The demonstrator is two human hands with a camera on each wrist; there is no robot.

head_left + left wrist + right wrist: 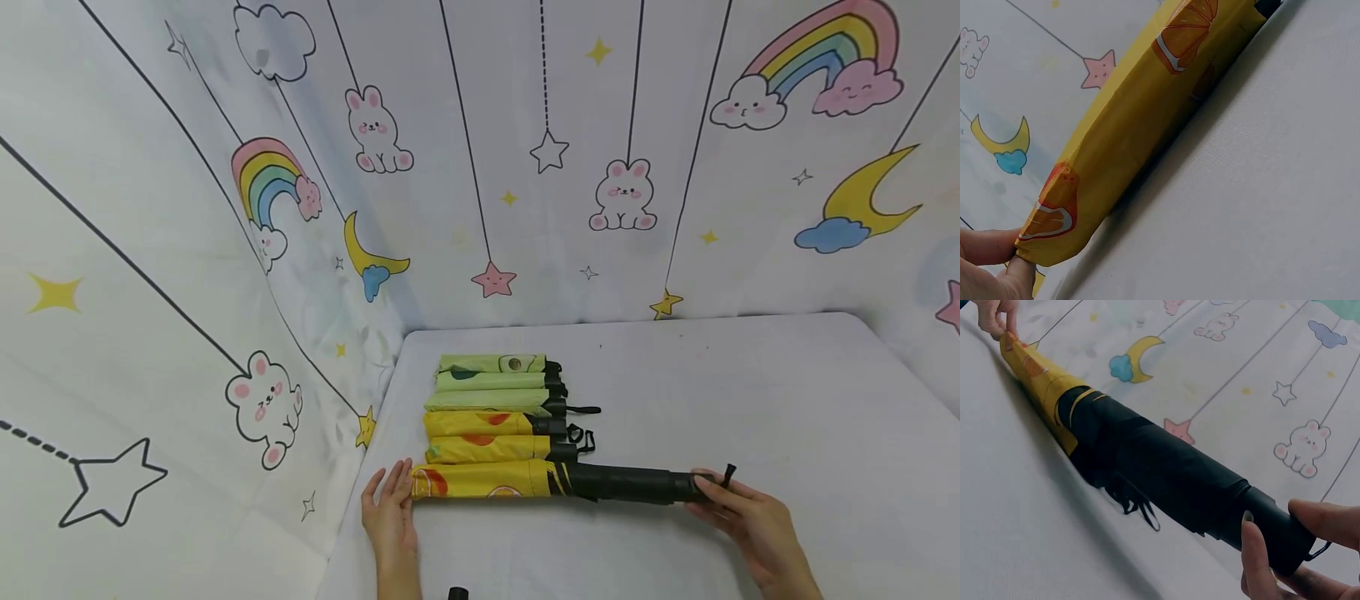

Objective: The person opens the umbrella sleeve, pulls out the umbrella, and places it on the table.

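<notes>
Six umbrellas in sleeves on the white counter (pixel 795 392)! From the left, the left hand (pixel 392 504) pinches the closed end of one yellow sleeve (pixel 483 481), orange slices printed on it. One dark tip (pixel 458 593) pokes in at the near edge. Just beyond the sleeve lie two yellow-sleeved umbrellas (pixel 480 424); farther, three green-sleeved umbrellas (pixel 491 381), handles right. Rightward, one folded black umbrella (pixel 626 483), only partly inside the yellow sleeve, its handle gripped by the right hand (pixel 750 517)!
</notes>
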